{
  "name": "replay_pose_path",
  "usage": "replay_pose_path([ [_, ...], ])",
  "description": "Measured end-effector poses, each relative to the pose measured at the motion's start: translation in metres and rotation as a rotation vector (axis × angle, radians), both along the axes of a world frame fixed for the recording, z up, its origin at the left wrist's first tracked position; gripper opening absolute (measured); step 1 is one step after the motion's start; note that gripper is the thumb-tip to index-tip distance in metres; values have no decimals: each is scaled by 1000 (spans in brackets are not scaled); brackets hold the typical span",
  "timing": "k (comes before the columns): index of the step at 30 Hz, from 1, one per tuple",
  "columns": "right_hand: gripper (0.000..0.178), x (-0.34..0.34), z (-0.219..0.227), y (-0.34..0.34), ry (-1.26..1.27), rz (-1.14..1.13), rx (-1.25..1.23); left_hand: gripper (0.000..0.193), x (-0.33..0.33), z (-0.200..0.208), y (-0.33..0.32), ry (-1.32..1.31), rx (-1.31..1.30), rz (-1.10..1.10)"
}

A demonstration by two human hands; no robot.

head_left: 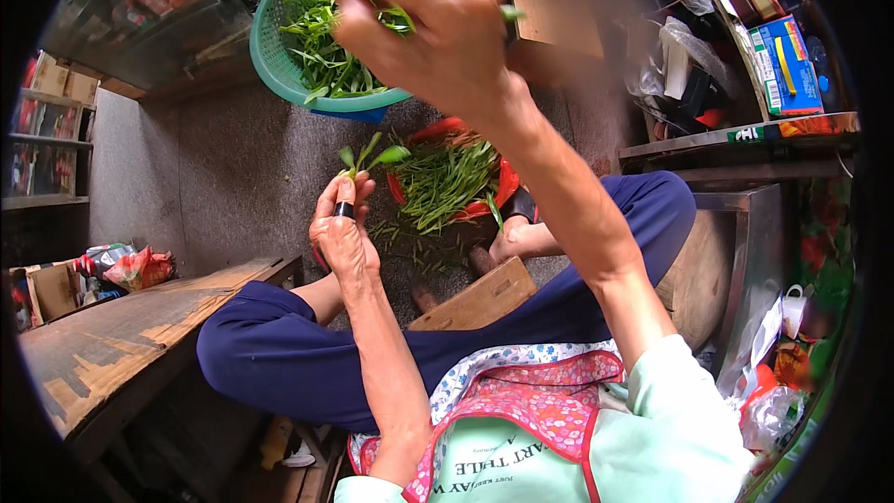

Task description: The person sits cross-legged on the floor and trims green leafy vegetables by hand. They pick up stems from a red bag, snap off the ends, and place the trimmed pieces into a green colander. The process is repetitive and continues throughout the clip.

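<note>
My left hand (pixel 346 228) pinches a small leafy green sprig (pixel 371 158) between thumb and fingers, its leaves pointing up and away. A black band (pixel 345 210) circles the thumb. Raised over the right part of a teal plastic colander (pixel 270 47) is my right hand (pixel 433 33), blurred, its fingers curled. A green stem (pixel 512 13) sticks out at its edge, seemingly held in the fist. Loose green leaves (pixel 331 56) lie in the colander, partly covered by my hand. Below it, cut green stems (pixel 442 186) are heaped on a red plastic bag (pixel 507 182) on the floor.
A small wooden stool (pixel 480 298) stands between my legs. To the left is a worn wooden bench top (pixel 130 335). Shelves at the right hold a blue box (pixel 785 65) and plastic bags. Stem scraps (pixel 414 247) lie on the grey floor (pixel 214 168). Something blue (pixel 363 115) shows under the colander.
</note>
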State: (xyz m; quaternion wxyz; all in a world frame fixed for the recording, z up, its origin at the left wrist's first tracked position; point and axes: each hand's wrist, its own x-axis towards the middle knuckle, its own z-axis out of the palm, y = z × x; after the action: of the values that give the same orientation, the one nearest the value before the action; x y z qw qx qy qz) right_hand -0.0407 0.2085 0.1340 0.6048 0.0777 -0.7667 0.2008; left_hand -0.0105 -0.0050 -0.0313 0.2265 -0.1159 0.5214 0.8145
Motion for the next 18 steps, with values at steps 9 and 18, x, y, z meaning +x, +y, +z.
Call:
replay_pose_path([
  [9, 39, -31, -46, 2, -398, -134, 37, 42, 67, -161, 5, -13, -1006, -503],
  [18, 20, 140, -174, -16, -1527, 113, -622, 23, 54, -73, 41, 407, -839, -354],
])
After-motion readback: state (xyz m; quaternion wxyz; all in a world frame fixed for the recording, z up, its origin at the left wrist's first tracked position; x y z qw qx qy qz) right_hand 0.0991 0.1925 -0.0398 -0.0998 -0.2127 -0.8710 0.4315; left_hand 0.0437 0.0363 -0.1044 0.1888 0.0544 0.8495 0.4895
